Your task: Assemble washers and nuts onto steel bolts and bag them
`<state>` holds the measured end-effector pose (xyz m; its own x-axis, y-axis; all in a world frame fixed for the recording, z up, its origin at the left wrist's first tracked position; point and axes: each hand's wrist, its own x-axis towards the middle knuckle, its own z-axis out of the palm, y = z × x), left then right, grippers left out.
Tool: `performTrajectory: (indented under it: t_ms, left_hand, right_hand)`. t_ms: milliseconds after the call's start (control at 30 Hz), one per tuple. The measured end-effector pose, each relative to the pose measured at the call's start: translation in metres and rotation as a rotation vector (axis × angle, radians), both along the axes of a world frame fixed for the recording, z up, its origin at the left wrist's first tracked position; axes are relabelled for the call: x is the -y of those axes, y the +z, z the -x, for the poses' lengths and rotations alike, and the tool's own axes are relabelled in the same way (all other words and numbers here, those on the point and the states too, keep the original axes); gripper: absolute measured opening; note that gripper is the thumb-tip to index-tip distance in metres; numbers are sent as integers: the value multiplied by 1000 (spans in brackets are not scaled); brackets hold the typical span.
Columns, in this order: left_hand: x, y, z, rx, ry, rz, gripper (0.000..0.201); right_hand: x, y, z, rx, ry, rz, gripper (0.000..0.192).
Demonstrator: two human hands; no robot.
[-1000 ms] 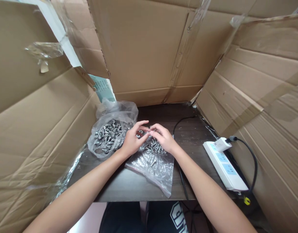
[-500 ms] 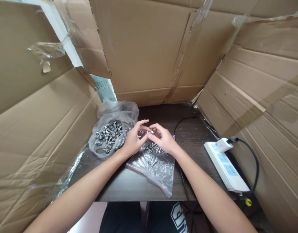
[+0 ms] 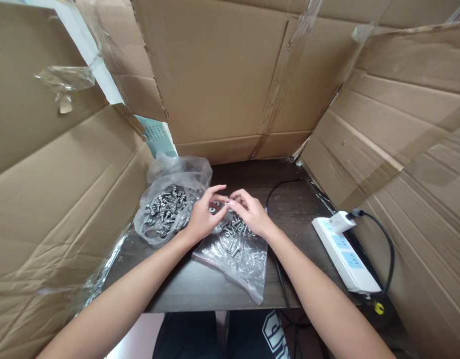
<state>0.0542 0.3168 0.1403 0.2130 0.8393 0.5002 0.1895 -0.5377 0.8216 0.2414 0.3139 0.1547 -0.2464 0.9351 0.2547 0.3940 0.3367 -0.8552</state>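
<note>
My left hand [image 3: 203, 215] and my right hand [image 3: 253, 215] meet fingertip to fingertip above the middle of the table. Both pinch one small silver bolt [image 3: 227, 203], now mostly covered by the fingers. Under them lies a flat clear zip bag [image 3: 248, 269] with several loose bolts [image 3: 234, 249] on it. A few washers [image 3: 212, 210] show between the left thumb and index finger. Left of my left hand stands an opened plastic bag [image 3: 142, 219], heaped with bolts [image 3: 170, 204] that seem to carry washers.
Cardboard walls [image 3: 222, 75] enclose the dark table [image 3: 177, 294] at the back and sides. A white power strip [image 3: 347, 262] with a plugged-in adapter [image 3: 341, 222] lies on the right. A black cable [image 3: 278, 189] runs beside the zip bag.
The bolt, plainly visible between the fingertips before, is now mostly covered as the right thumb and fingers close over it. The whole view has shifted slightly.
</note>
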Motion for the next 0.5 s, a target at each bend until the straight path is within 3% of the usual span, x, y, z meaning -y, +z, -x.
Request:
performTrajectory:
  t_ms: [100, 200, 333, 500]
  left_hand:
    - [0, 0, 0, 3, 7, 1, 50]
    - [1, 1, 0, -7, 12, -1, 50]
    - [2, 1, 0, -4, 20, -18, 48]
    - [4, 2, 0, -26, 23, -15, 45]
  right_hand:
    - [-1, -2, 0, -5, 30, 31, 34]
    - [-1, -3, 2, 11, -6, 79, 54]
    - [0, -4, 3, -77, 30, 36, 34]
    - [2, -2, 4, -6, -42, -1, 45]
